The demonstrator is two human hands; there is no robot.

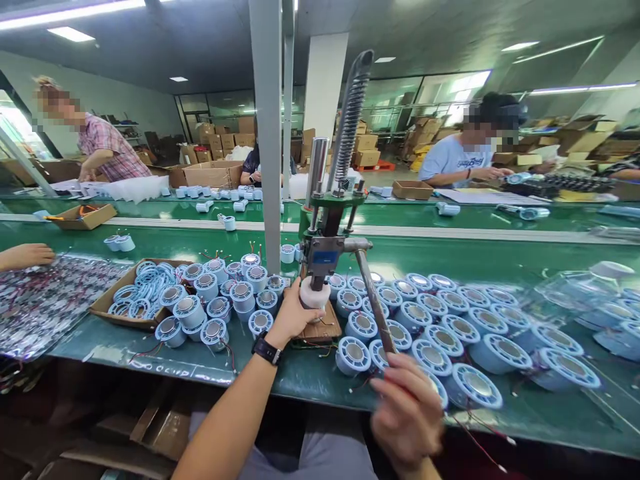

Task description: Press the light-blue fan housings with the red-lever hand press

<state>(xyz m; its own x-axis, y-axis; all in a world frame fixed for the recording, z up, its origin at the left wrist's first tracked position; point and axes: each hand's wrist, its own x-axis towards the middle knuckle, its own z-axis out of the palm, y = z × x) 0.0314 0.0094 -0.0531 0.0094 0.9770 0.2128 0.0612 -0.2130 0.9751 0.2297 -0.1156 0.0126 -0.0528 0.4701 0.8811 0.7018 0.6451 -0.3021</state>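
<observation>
A hand-operated lever press [325, 250] stands upright on the bench in front of me. My right hand [407, 407], slightly blurred, is closed around the lower end of its lever [375, 300], which slants down toward me. At the foot of the press my left hand [293, 317] curls around a part directly under the white round press head [315, 291]. My palm and fingers mostly hide that part. Light-blue round housings with grey disc centres stand close on both sides, such as one housing [354, 353] right of the press and another housing [261, 323] left of it.
A cardboard box [127, 320] of light-blue rings sits at the left, beside a wrapped stack of wired parts [55, 300]. Behind the press rises a grey post [267, 133]. Another person's hand [27, 255] reaches in at far left. Co-workers sit across the green bench [200, 233].
</observation>
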